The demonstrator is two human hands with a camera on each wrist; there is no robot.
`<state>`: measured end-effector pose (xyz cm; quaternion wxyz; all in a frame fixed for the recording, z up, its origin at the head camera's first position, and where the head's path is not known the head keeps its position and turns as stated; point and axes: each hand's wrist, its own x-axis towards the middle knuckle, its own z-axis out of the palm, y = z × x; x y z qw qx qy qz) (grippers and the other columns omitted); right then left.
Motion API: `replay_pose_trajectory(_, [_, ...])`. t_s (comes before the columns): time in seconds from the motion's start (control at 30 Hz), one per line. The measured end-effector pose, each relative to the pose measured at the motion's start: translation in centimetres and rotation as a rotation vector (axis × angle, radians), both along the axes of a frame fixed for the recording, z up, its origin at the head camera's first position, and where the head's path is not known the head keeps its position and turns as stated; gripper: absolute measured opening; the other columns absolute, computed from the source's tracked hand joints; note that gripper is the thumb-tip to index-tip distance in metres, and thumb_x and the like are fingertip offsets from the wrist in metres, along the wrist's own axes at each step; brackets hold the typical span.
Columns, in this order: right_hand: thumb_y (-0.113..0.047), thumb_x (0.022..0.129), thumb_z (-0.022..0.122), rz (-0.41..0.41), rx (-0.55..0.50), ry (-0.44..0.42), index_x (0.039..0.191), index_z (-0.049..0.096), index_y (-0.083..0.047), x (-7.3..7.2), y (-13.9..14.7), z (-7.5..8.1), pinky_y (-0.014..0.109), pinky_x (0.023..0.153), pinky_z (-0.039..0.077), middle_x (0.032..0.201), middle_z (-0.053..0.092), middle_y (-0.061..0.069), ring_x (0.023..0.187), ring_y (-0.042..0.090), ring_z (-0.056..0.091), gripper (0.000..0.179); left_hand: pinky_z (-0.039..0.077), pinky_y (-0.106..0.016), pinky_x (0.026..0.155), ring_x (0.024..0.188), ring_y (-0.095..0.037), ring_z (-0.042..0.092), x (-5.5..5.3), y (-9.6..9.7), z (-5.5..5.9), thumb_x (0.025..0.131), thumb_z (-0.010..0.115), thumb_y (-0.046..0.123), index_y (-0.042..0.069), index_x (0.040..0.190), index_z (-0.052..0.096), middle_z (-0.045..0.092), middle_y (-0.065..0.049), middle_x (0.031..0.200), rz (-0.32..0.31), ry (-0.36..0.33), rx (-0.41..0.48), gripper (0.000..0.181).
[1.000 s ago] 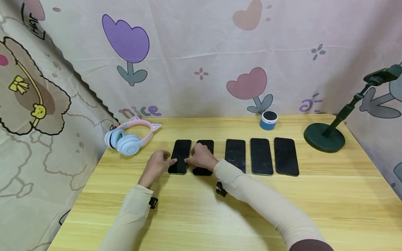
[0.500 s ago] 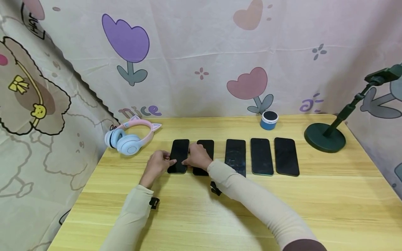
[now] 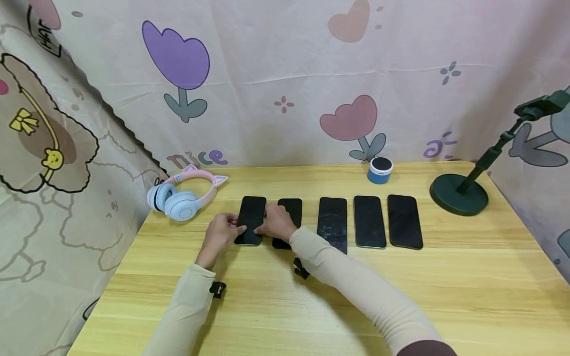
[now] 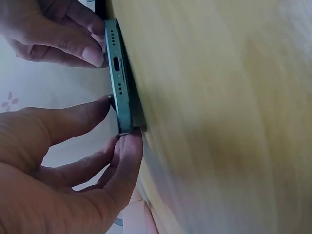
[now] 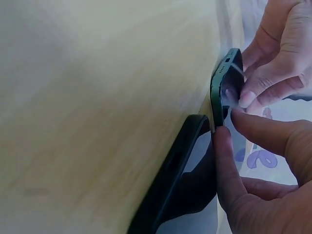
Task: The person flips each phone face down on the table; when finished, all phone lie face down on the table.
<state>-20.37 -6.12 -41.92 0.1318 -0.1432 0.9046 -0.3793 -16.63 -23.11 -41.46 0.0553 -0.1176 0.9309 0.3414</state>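
Both hands pinch the leftmost phone (image 3: 251, 215), a black-screened phone lying face up. My left hand (image 3: 218, 237) has its thumb on the screen's left side and its fingers at that edge. The right hand (image 3: 277, 222) grips the opposite edge, thumb near the lower right corner. In the left wrist view the phone's green frame (image 4: 122, 105) shows its charging port, with a dark gap between it and the table. A second black phone (image 3: 294, 212) lies just to the right, partly hidden under the right hand; its dark end (image 5: 168, 168) is close in the right wrist view.
Three more phones continue the row: one with a smudged screen (image 3: 332, 217), a middle one (image 3: 370, 222) and the rightmost (image 3: 404, 222). Cat-ear headphones (image 3: 182, 202) lie at the left. Behind stand a small blue speaker (image 3: 380, 173) and a green stand (image 3: 458, 195) on the wooden table (image 3: 356, 306).
The leftmost phone has shifted a little to the left and away, widening its gap to the second phone. My right hand has moved left with it; the left hand stays nearly in place.
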Motion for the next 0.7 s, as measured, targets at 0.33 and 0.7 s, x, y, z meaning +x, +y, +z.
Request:
replay_pose_trajectory(0.33, [-0.025,0.086,0.084,-0.020,-0.146,-0.088,0.072,0.064,-0.006,0.1,0.2,-0.3,0.025,0.050,0.038,0.062,0.053,0.001,0.054,0.014,0.050,0.031,0.052,-0.032,0.078,0.106,-0.031,0.066,0.7,-0.7,0.9,0.100,0.065,0.014,-0.001,0.129,0.066,0.067,-0.017,0.120,0.003,0.069,0.132,0.033])
replay_pose_trajectory(0.7, [-0.037,0.095,0.072,-0.027,-0.291,-0.153,0.092,0.074,0.001,0.7,0.3,-0.4,0.029,0.059,0.050,0.074,0.072,0.015,0.069,0.027,0.069,0.039,0.053,-0.024,0.076,0.097,-0.026,0.064,1.0,-1.1,1.4,0.101,0.063,0.010,-0.004,0.124,0.069,0.067,-0.021,0.114,0.002,0.142,0.273,0.028])
